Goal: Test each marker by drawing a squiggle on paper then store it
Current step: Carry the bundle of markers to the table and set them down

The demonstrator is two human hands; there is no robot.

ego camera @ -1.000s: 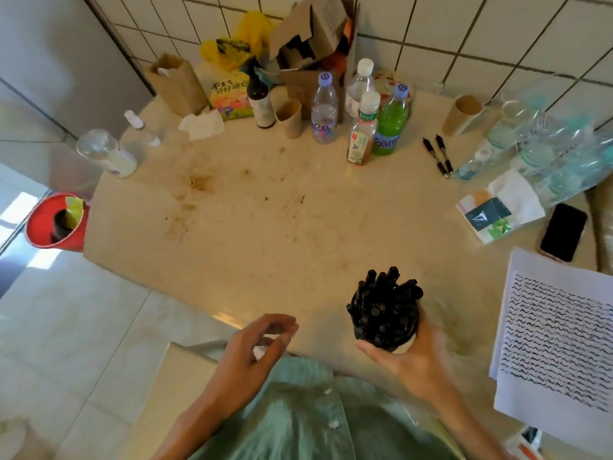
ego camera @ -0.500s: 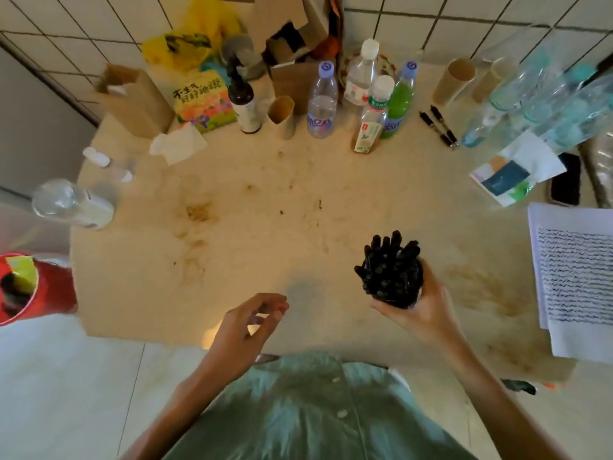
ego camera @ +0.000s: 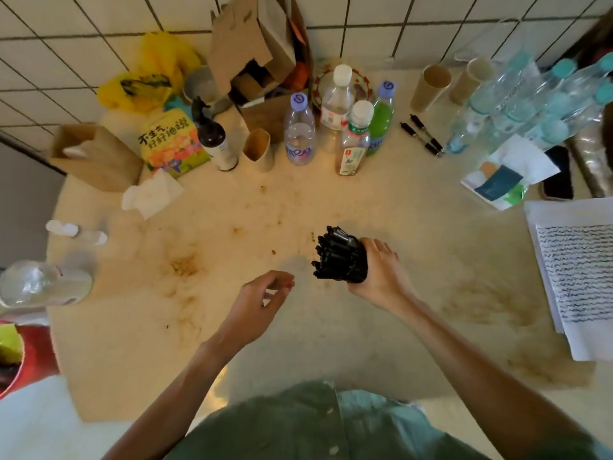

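One head-worn wide-angle view is provided, directed steeply downward onto a stained table (ego camera: 348, 200). A tiled wall (ego camera: 398, 24) is taken in along the frame top, the wearer's green shirt (ego camera: 315, 426) at bottom centre. Edges are visibly bowed.

A stained beige bench (ego camera: 232, 327) meets a white tiled wall (ego camera: 83, 44). Along the back stand a brown paper bag (ego camera: 99, 157), a dark pump bottle (ego camera: 215, 144), 4 capped plastic drink bottles (ego camera: 300, 134) and an open cardboard box (ego camera: 252, 51). A black phone (ego camera: 559, 177) lies far right.
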